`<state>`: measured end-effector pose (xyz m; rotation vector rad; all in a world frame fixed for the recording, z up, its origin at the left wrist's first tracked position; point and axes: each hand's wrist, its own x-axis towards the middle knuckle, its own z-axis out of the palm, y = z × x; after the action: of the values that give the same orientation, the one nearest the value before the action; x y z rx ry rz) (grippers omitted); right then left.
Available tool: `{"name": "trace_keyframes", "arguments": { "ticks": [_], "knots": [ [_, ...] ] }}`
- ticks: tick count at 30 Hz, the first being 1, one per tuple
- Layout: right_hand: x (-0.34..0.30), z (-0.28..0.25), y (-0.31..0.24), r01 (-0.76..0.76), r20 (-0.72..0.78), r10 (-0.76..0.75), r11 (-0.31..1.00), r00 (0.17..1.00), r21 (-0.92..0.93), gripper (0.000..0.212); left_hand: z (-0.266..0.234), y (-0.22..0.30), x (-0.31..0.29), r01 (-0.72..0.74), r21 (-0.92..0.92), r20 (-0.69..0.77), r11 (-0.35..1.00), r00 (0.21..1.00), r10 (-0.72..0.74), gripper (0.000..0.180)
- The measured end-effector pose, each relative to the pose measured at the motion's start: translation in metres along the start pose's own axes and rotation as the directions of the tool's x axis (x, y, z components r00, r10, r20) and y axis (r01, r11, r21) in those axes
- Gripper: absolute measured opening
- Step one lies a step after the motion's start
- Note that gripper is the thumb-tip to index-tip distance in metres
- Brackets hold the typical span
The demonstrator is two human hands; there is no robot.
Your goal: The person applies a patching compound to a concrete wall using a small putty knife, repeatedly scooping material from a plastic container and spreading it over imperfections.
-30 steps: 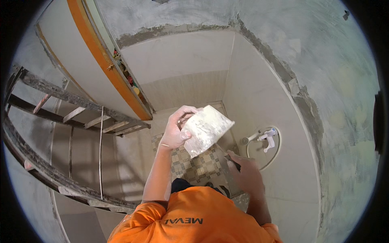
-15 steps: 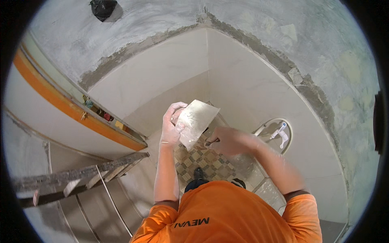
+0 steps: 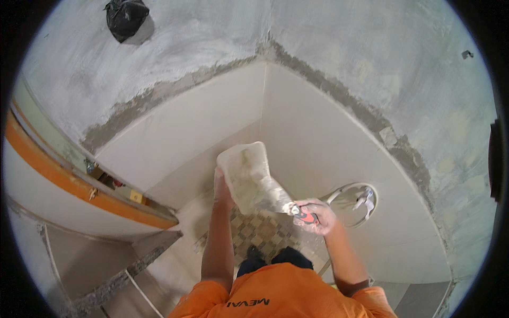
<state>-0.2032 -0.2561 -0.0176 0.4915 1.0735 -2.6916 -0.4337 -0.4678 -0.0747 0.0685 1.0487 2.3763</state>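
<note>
My left hand (image 3: pixel 221 186), powdered white, grips the left edge of a pale flat board (image 3: pixel 241 169) with rounded corners; the board partly hides its fingers. Smears of whitish paste cover the board's face. In my right hand (image 3: pixel 322 218) is a putty knife (image 3: pixel 305 213) with a red and black handle, my fingers wrapped round it. Its paste-coated blade reaches up and left onto the board's lower right part and seems to touch it. Both hands are in front of my body, above the patterned floor.
Pale panelled walls meet in a corner ahead, with rough grey plaster above. A white tap (image 3: pixel 365 200) and looped hose are at the right wall. A black bag (image 3: pixel 126 20) hangs at upper left. An orange-edged panel (image 3: pixel 79 177) and a rough ledge (image 3: pixel 124 273) stand left. Mosaic tiles (image 3: pixel 265 230) lie below.
The board has turned, showing a paste-smeared face. My right hand has moved from below the board to its lower right, bringing the knife blade onto it. The view has shifted upward.
</note>
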Motion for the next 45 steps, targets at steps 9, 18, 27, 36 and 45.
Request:
{"name": "trace_keyframes", "arguments": {
  "ticks": [9, 18, 27, 36, 45],
  "knots": [
    [0.042, 0.004, 0.022, 0.166, -0.158, -0.796, 0.307, 0.585, -0.937, 0.043, 0.058, -0.04, 0.065, -0.372, 0.37, 0.174, 0.851, 0.928, 0.33, 0.055],
    [0.038, 0.021, -0.058, 0.238, -0.175, -0.709, 0.442, 0.683, -0.865, 0.042, 0.096, 0.01, 0.176, -0.136, 0.175, 0.137, 0.975, 0.984, 0.113, 0.066],
    [0.067, 0.009, -0.129, 0.31, -0.31, -0.557, 0.752, 0.77, -0.582, 0.035, 0.134, 0.01, 0.232, -0.01, 0.1, 0.353, 0.995, 0.935, -0.026, 0.095],
    [0.092, 0.054, -0.164, -0.018, 0.041, -0.902, -0.054, 0.43, -0.998, 0.036, 0.195, 0.039, 0.299, -0.319, 0.214, 0.766, 0.923, 0.641, 0.044, 0.1],
    [0.169, 0.107, -0.154, -0.396, -0.064, -0.891, -0.134, 0.449, -0.908, 0.054, 0.209, 0.037, 0.348, -0.094, 0.144, 0.775, 0.985, 0.63, -0.053, 0.104]
  ]
}}
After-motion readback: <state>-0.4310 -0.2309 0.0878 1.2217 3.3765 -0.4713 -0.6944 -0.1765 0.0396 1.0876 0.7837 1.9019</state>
